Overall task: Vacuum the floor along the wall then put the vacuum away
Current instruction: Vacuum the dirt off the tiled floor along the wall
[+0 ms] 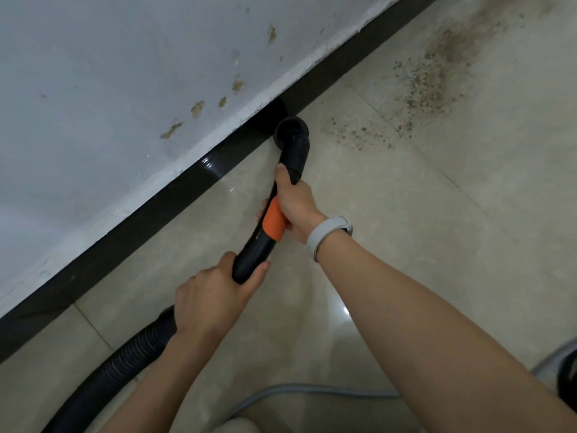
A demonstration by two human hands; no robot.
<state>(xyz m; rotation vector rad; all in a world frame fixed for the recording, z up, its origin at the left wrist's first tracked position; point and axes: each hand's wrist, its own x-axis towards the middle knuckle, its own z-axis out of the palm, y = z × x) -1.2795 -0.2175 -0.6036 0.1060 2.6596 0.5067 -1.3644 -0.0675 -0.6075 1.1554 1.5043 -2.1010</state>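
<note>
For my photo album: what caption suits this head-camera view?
Both hands, left and right, grip the vacuum wand, nozzle at the black baseboard near scattered dirt.

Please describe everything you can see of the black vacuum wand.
The vacuum wand is a curved tube of glossy black plastic with an orange band. Its round nozzle end sits by the dark baseboard. The right hand grips it near the band, the left hand where the ribbed hose joins.

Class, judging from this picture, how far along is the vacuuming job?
Midway. Both hands, left hand and right hand, grip the vacuum wand, its nozzle at the baseboard. The debris ahead remains. Putting the vacuum away is not started.
</note>
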